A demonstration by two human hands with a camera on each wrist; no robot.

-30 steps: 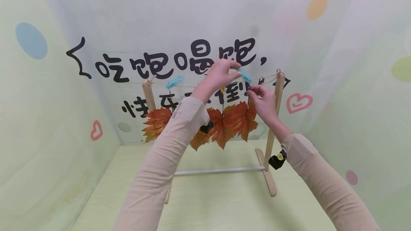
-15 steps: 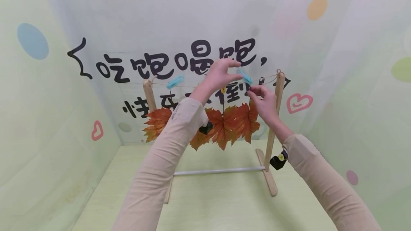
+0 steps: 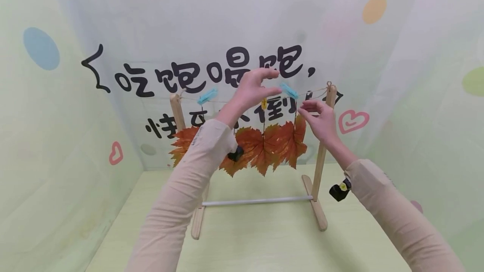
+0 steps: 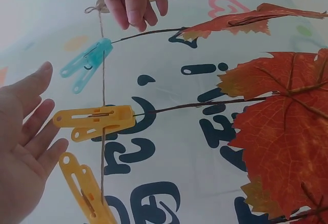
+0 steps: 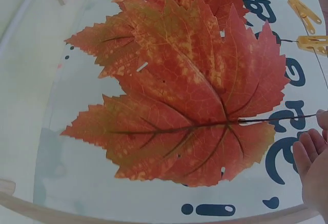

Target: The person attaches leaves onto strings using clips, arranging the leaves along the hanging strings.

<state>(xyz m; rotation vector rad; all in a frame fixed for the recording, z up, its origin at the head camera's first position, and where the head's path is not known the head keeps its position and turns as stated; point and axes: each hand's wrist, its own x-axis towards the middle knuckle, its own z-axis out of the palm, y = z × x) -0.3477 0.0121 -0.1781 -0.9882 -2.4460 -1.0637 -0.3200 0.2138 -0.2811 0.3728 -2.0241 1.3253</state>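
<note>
My left hand (image 3: pixel 258 88) is left of the right-hand blue clothespin (image 3: pixel 289 91), thumb and fingers apart and nothing between them. That clothespin sits on the string (image 4: pixel 104 93) and clamps the thin dark stem of an orange-red artificial maple leaf (image 5: pixel 195 126). Beside this stem is my right hand (image 3: pixel 320 120), its fingers bent but off the stem in the left wrist view. Yellow clothespins (image 4: pixel 97 119) hold leaves in the middle of the string. Another blue clothespin (image 3: pixel 207 95) holds a leaf at the left, partly behind my left sleeve.
The string runs between two wooden posts (image 3: pixel 319 171) joined low down by a white rod (image 3: pixel 257 201). Wooden feet (image 3: pixel 314 205) stand on the pale table (image 3: pixel 249 242). Behind hangs a printed cloth (image 3: pixel 242 20) with black characters.
My left hand has let go of the right-hand blue clothespin and drawn left. My right hand has released the leaf stem and shifted right. The leaf stays hanging.
</note>
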